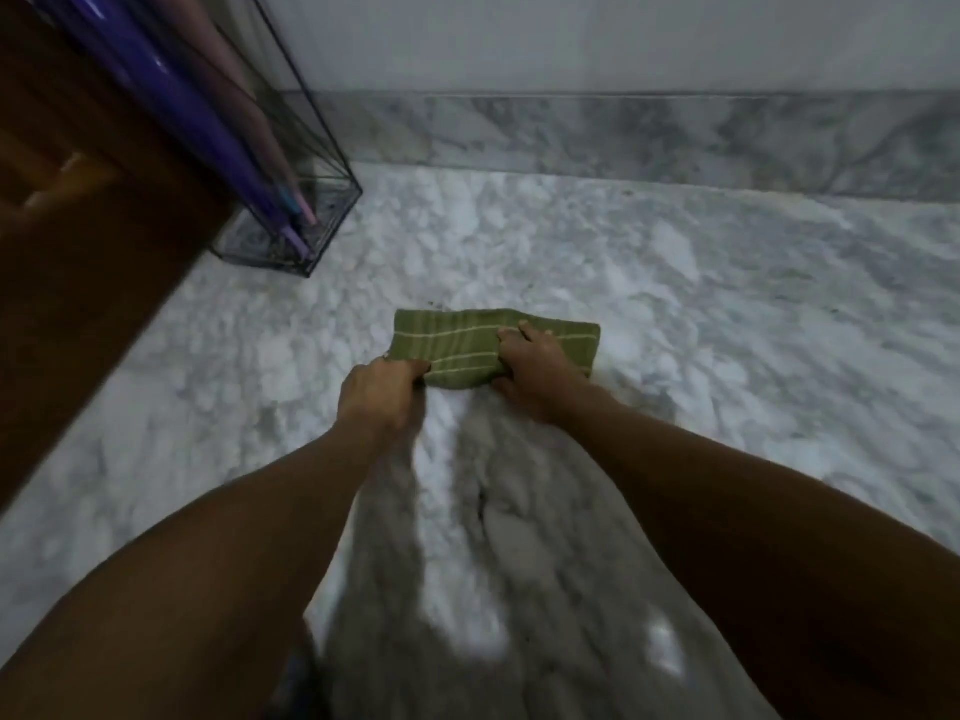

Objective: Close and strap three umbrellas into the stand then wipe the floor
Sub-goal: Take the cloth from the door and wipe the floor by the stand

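Firmly, hands [457, 379] around cloth [467, 345]

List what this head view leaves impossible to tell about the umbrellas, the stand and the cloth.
- Umbrellas: the top edge of the head view cuts off handles and upper parts, so straps cannot be checked; the exact count is unclear.
- Stand: its top is cut off too.
- Green cloth: the left hand and right hand cover parts of it.
- Floor: motion blur hides whether it is wet or dirty.
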